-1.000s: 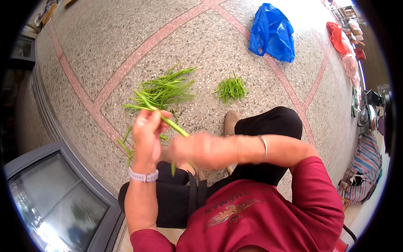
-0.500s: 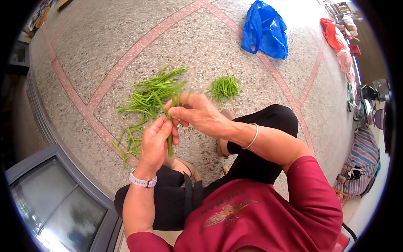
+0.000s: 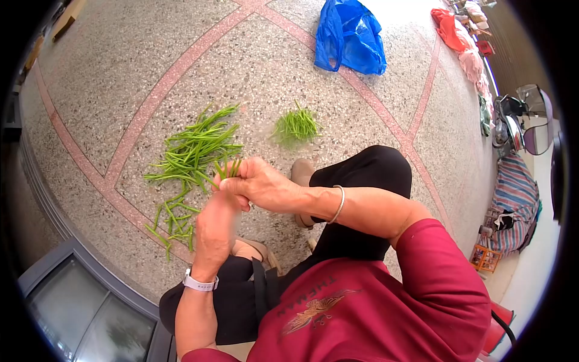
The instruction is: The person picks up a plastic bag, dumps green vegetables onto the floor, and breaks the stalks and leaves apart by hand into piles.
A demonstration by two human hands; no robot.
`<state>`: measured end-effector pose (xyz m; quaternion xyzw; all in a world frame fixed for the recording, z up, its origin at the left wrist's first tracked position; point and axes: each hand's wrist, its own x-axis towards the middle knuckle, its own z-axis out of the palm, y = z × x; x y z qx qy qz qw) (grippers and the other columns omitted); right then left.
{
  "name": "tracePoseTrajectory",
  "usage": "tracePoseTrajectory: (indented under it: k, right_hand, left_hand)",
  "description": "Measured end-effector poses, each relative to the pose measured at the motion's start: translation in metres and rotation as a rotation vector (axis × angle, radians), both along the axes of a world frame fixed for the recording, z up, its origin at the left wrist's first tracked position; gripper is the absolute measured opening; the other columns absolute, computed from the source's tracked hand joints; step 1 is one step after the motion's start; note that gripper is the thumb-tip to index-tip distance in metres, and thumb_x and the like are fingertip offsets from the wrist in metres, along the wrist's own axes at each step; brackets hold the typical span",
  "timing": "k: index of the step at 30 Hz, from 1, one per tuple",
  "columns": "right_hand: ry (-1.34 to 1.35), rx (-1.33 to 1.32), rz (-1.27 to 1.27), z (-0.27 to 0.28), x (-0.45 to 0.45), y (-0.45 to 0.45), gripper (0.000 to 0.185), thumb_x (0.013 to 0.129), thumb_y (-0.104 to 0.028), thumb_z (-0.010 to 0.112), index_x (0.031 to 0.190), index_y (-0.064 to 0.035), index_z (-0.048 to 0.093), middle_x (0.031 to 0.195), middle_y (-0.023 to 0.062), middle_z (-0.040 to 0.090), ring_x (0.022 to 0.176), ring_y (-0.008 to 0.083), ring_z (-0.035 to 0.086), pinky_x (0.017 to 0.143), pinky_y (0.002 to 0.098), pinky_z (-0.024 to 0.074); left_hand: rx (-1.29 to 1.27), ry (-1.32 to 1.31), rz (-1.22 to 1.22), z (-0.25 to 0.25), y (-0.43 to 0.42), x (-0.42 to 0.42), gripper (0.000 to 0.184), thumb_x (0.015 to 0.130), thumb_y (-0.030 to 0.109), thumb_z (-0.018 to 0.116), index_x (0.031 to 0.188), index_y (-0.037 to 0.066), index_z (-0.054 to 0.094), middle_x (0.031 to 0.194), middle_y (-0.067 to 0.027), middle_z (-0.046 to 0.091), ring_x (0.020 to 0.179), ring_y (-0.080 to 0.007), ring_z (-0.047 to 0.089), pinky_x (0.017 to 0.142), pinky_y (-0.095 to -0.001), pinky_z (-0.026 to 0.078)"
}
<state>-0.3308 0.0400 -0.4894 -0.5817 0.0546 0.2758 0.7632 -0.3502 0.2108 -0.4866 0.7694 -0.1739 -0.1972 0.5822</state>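
My right hand (image 3: 265, 186), with a bracelet at its wrist, pinches several green stems (image 3: 225, 171) whose ends stick up past the fingertips. Against it from below lies my left hand (image 3: 215, 228), blurred, its fingers closed and partly hidden; what it grips cannot be made out. Just beyond the hands a large loose pile of long green stems (image 3: 196, 148) lies on the speckled floor. Short pieces (image 3: 175, 223) are scattered to the left of my left hand. A smaller heap of cut stems (image 3: 297, 125) sits farther right.
A blue plastic bag (image 3: 351, 37) lies on the floor (image 3: 253, 78) at the top. My knees and shoes are below the hands. A grey-framed glass panel (image 3: 90, 308) stands at lower left. At the right are a striped bag (image 3: 515, 202), a motorbike mirror (image 3: 537, 139) and red cloth (image 3: 449, 29).
Both hands have moved lower in view and now meet closely. The long upright stem between them no longer shows below the fingers. The view has shifted, so the floor items appear farther left.
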Motion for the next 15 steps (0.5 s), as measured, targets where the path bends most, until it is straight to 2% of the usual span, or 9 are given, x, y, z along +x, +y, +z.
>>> tracePoseTrajectory:
  k: [2, 4, 7, 8, 9, 10, 11, 13, 15]
  right_hand:
    - [0.051, -0.066, 0.057, -0.002, -0.002, -0.001, 0.021, 0.1, -0.016, 0.055, 0.093, 0.0014, 0.063, 0.067, 0.0022, 0.058, 0.062, 0.007, 0.052, 0.053, 0.0265, 0.0407]
    - [0.085, -0.094, 0.119, -0.014, -0.008, -0.003, 0.02, 0.1, -0.016, 0.055, 0.095, 0.0016, 0.063, 0.07, 0.0034, 0.06, 0.062, 0.0083, 0.053, 0.053, 0.0266, 0.0426]
    - [0.095, -0.275, 0.076, -0.036, -0.001, -0.019, 0.021, 0.099, -0.017, 0.055, 0.102, 0.0028, 0.062, 0.079, 0.0064, 0.064, 0.063, 0.0099, 0.056, 0.057, 0.0261, 0.048]
    - [0.093, -0.367, 0.054, -0.063, 0.001, -0.032, 0.025, 0.098, -0.018, 0.056, 0.108, 0.004, 0.061, 0.086, 0.0086, 0.066, 0.064, 0.0119, 0.059, 0.059, 0.027, 0.0519]
    - [0.1, -0.465, 0.003, -0.082, 0.004, -0.048, 0.026, 0.098, -0.018, 0.055, 0.11, 0.0049, 0.061, 0.087, 0.0099, 0.067, 0.063, 0.0137, 0.059, 0.058, 0.0287, 0.0525]
    - [0.116, -0.541, -0.049, -0.115, 0.006, -0.068, 0.025, 0.097, -0.019, 0.056, 0.105, 0.0036, 0.062, 0.082, 0.0088, 0.066, 0.061, 0.0146, 0.059, 0.057, 0.0295, 0.0517]
    - [0.171, -0.63, -0.17, -0.117, 0.011, -0.082, 0.015, 0.093, -0.012, 0.058, 0.095, 0.0023, 0.064, 0.073, 0.0081, 0.065, 0.06, 0.0155, 0.06, 0.056, 0.034, 0.052]
    - [0.11, -0.987, -0.211, -0.161, 0.018, -0.124, 0.019, 0.088, -0.017, 0.064, 0.087, 0.0015, 0.067, 0.071, 0.0172, 0.068, 0.066, 0.025, 0.068, 0.063, 0.0393, 0.055]
    - [0.159, -1.196, -0.258, -0.203, 0.024, -0.16, 0.023, 0.092, -0.019, 0.062, 0.087, 0.0036, 0.066, 0.07, 0.0109, 0.067, 0.065, 0.0195, 0.066, 0.059, 0.0377, 0.0528]
  left_hand:
    - [0.032, -0.087, -0.014, -0.022, -0.003, -0.005, 0.02, 0.099, 0.017, 0.047, 0.097, 0.001, 0.059, 0.075, -0.0052, 0.056, 0.059, -0.0159, 0.045, 0.06, -0.0322, 0.043]
    - [0.097, -0.04, -0.054, -0.031, -0.004, -0.01, 0.02, 0.098, 0.016, 0.047, 0.099, 0.0, 0.059, 0.074, -0.0056, 0.056, 0.061, -0.0163, 0.048, 0.061, -0.033, 0.043]
    - [0.247, 0.226, -0.148, -0.035, 0.006, -0.021, 0.019, 0.097, 0.013, 0.047, 0.105, 0.001, 0.059, 0.074, -0.0058, 0.054, 0.064, -0.0154, 0.051, 0.061, -0.0318, 0.042]
    - [0.308, 0.195, -0.162, -0.043, 0.013, -0.021, 0.019, 0.098, 0.012, 0.046, 0.11, 0.002, 0.055, 0.075, -0.006, 0.053, 0.063, -0.0147, 0.052, 0.06, -0.0311, 0.044]
    - [0.318, 0.255, -0.098, -0.052, 0.021, -0.021, 0.02, 0.097, 0.012, 0.045, 0.111, 0.002, 0.054, 0.075, -0.0058, 0.053, 0.063, -0.0144, 0.054, 0.06, -0.0309, 0.045]
    - [0.326, 0.315, -0.029, -0.062, 0.029, -0.023, 0.02, 0.097, 0.012, 0.044, 0.113, 0.002, 0.054, 0.075, -0.0056, 0.054, 0.063, -0.0141, 0.055, 0.06, -0.0306, 0.047]
    - [0.334, 0.374, 0.043, -0.072, 0.039, -0.023, 0.021, 0.097, 0.011, 0.044, 0.114, 0.002, 0.053, 0.074, -0.0054, 0.054, 0.063, -0.0138, 0.057, 0.06, -0.0304, 0.048]
    - [0.424, 0.361, 0.092, -0.09, 0.062, -0.017, 0.021, 0.096, 0.009, 0.041, 0.114, 0.002, 0.05, 0.075, -0.009, 0.057, 0.062, -0.0172, 0.062, 0.061, -0.0332, 0.051]
    - [0.489, 0.357, 0.2, -0.109, 0.085, -0.016, 0.019, 0.096, 0.008, 0.041, 0.111, 0.002, 0.05, 0.075, -0.0144, 0.061, 0.063, -0.022, 0.065, 0.062, -0.0381, 0.05]
